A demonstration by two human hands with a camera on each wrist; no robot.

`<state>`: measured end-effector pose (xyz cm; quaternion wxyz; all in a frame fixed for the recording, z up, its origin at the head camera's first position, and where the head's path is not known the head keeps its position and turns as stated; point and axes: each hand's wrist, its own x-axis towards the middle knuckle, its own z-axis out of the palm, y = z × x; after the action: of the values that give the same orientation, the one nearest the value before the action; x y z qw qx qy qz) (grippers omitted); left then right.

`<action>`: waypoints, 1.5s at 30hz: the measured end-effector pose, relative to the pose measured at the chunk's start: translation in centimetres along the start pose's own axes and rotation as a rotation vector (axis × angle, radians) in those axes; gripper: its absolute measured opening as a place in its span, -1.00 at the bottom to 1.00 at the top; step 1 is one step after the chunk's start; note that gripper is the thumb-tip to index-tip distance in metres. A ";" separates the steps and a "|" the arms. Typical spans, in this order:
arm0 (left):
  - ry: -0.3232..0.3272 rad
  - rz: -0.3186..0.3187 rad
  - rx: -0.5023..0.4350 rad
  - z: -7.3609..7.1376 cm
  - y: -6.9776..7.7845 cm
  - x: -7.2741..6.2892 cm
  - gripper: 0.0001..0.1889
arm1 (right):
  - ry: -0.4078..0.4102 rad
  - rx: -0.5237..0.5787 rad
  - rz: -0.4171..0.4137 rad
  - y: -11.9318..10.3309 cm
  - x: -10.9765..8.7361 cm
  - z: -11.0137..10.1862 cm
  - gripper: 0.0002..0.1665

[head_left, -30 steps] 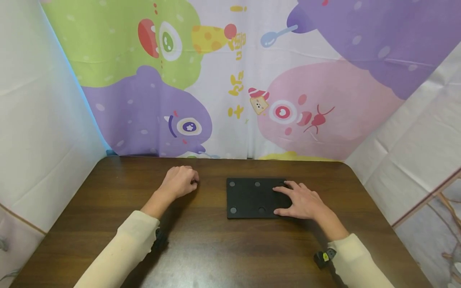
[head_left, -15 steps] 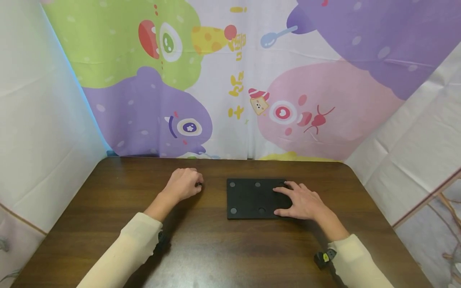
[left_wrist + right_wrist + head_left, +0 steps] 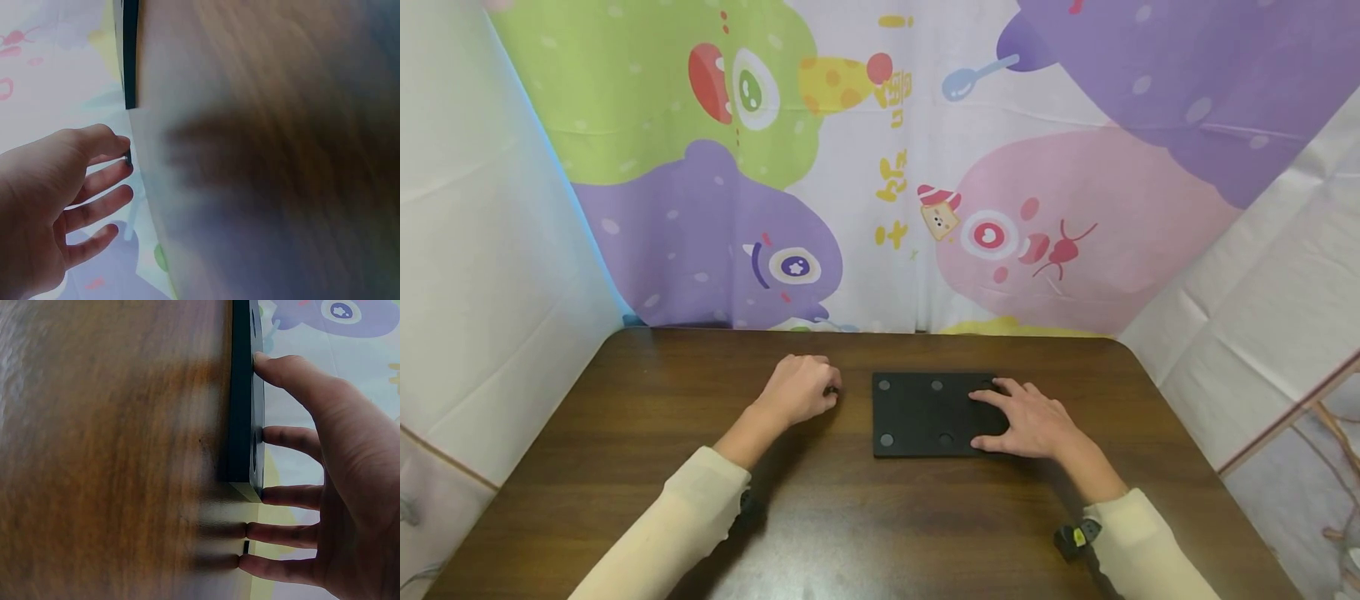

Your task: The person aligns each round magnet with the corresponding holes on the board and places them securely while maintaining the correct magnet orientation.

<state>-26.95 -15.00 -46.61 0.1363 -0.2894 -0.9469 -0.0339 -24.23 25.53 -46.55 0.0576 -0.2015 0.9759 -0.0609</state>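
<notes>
The fingers [image 3: 103, 206] of your left hand [image 3: 797, 389] sit close together at the thumb side, where the thumb and nearest fingertips pinch a small dark piece [image 3: 129, 156]; the rest stand apart from it, slightly bent. The piece shows only edge-on, so its full shape is hard to tell. Something that thin likely wants a light, even squeeze, as uneven pressure could twist it loose. Your right hand [image 3: 1037, 421] is spread wide and grips nothing: its thumb and next two fingertips rest on the right end of the black rectangular board [image 3: 913, 412], with the last two reaching beyond it. Press straight down through those contacts and the board should not slide. It lies flat on the wood-grain tabletop [image 3: 850, 517], just to the right of your left hand and apart from it. Round spots [image 3: 887, 439] mark its face; some near your right hand are partly covered, so watch that your fingers leave room. For the left hand, a low, slow path with the piece held level would serve best. Beyond the tabletop's far edge hangs a cartoon-print curtain [image 3: 880, 287], well apart from both hands.
</notes>
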 end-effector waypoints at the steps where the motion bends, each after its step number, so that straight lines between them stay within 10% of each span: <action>1: 0.001 0.004 0.000 0.0 0.2 0.1 -0.91 | -0.001 0.000 0.000 0.0 0.0 0.0 0.00; 45: -0.066 0.112 -0.077 -0.3 6.4 2.6 -0.87 | -0.013 -0.004 -0.002 0.1 0.1 0.0 0.00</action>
<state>-25.41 -8.30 -45.72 0.0952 -0.3477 -0.9313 -0.0530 -24.35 25.63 -46.62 0.0636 -0.2030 0.9754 -0.0577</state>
